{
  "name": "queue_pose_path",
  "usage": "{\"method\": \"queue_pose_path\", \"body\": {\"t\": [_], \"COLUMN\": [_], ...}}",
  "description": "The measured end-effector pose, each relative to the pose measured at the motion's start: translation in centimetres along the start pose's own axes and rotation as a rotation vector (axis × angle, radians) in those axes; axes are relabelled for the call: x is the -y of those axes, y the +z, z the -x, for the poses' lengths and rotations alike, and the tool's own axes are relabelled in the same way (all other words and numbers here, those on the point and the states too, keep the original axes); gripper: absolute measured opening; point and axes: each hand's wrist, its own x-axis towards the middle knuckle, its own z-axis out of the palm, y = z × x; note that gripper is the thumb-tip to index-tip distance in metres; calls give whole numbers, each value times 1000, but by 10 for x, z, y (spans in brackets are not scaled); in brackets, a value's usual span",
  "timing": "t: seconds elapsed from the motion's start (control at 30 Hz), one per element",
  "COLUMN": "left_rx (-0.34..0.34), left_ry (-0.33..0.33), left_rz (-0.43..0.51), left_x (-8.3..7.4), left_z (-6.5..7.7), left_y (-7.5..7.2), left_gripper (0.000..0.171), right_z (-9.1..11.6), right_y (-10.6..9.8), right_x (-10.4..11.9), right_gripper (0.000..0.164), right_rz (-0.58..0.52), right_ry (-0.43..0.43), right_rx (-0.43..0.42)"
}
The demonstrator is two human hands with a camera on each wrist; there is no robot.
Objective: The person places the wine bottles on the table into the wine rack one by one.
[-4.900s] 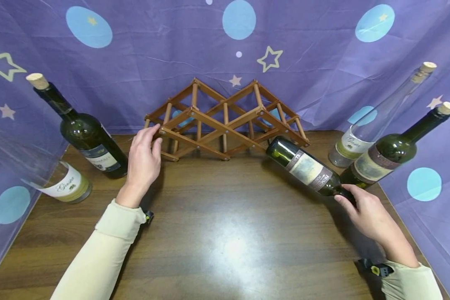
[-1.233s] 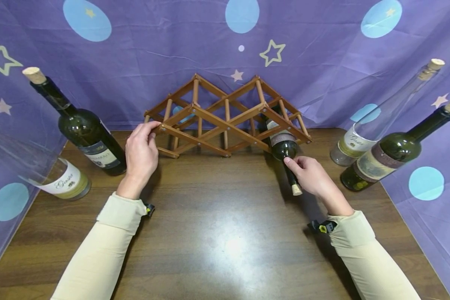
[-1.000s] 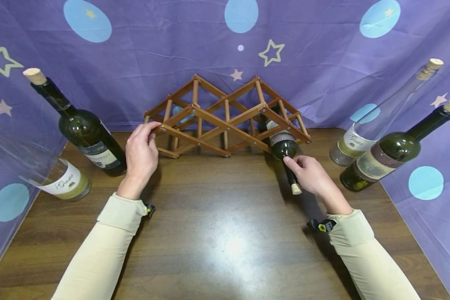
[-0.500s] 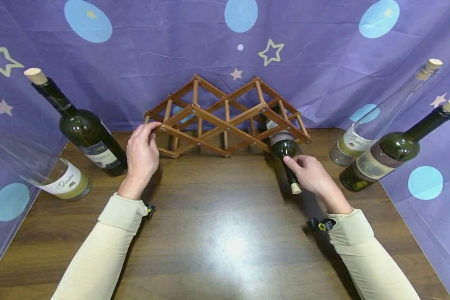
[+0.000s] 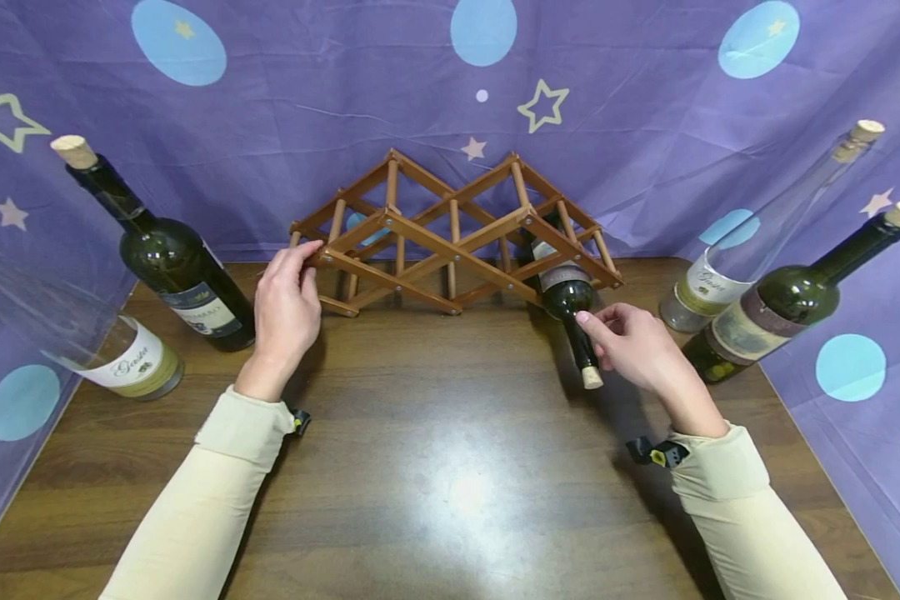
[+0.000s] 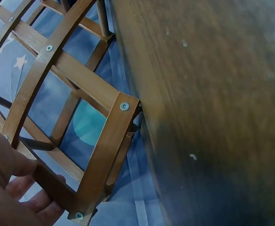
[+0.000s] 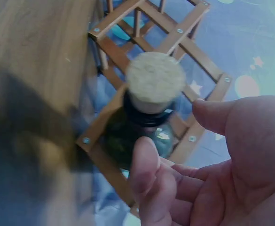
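A folding wooden wine rack stands against the back cloth. My left hand pinches its left end; in the left wrist view the thumb and fingers lie on either side of a slat. A dark green wine bottle lies in the rack's right lower opening, neck toward me. My right hand is beside that neck, thumb and fingers parted. The right wrist view has the bottle's cork between the spread thumb and fingers, blurred; whether a finger still touches the glass, I cannot tell.
To the right stand a clear corked bottle and a green wine bottle, close to my right hand. Upright on the left are a dark wine bottle and a clear bottle. Purple cloth hangs behind the wooden table.
Since the oldest frame, the green bottle has gone from tilted in my right hand to lying in the rack. Just now the right fingers loosened and moved slightly right. The left hand stays on the rack.
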Motion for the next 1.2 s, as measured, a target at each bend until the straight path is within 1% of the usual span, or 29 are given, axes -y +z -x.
{"method": "queue_pose_path", "body": {"t": [0.1,0.23,0.43,0.57,0.77,0.87,1.07,1.2], "left_rx": [-4,-15,-29,-39,-54,-62,-53,-33], "left_ry": [6,13,35,45,75,92,124,136], "left_rz": [13,30,40,46,62,71,82,85], "left_x": [-1,-3,-7,-13,-24,-29,-39,-44], "left_z": [0,1,2,4,7,8,13,16], "left_y": [-1,-4,-9,-14,-21,-23,-27,-29], "left_gripper": [37,38,44,47,49,50,52,54], "right_z": [7,16,27,35,45,49,56,58], "right_y": [-7,-16,-28,-36,-48,-54,-64,-72], "right_x": [4,9,11,10,5,1,-3,-6], "right_gripper": [66,64,57,54,55,52,41,39], "right_rz": [18,52,70,82,94,84,51,34], "right_ry": [-6,-39,-102,-113,-84,-80,-90,-95], "right_rx": [-19,-71,-186,-271,-409,-490,-691,-813]}}
